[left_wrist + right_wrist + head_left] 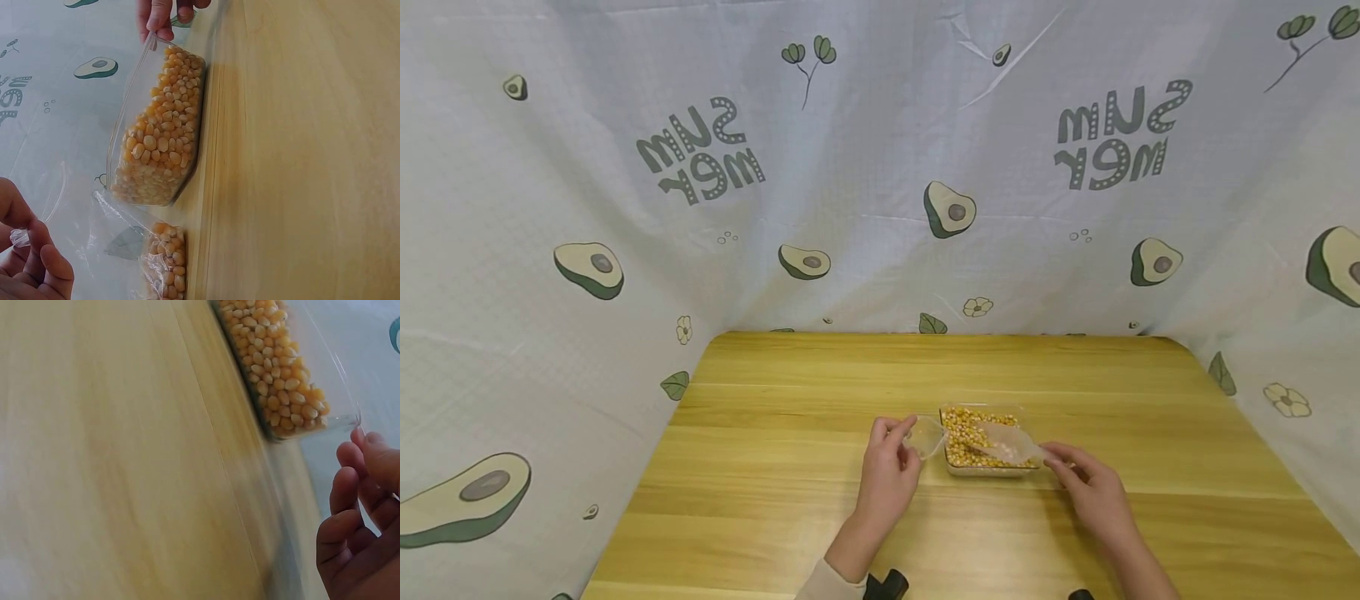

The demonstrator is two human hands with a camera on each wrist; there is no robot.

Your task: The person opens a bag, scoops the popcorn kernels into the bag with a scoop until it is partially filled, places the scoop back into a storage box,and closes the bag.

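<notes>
A clear rectangular container of yellow corn kernels stands on the table. Left of it, my left hand pinches the gathered edge of a clear plastic bag. Some kernels lie in the bag's bottom, as the left wrist view shows. On the container's right side, my right hand pinches the narrow end of a translucent, scoop-like piece that lies over the kernels. In the right wrist view, my fingertips are at the container's corner; the piece itself is hard to make out there.
The wooden table extends around the container. A pale curtain printed with avocados hangs behind the table and along both sides. Dark wrist-camera parts show at the bottom edge.
</notes>
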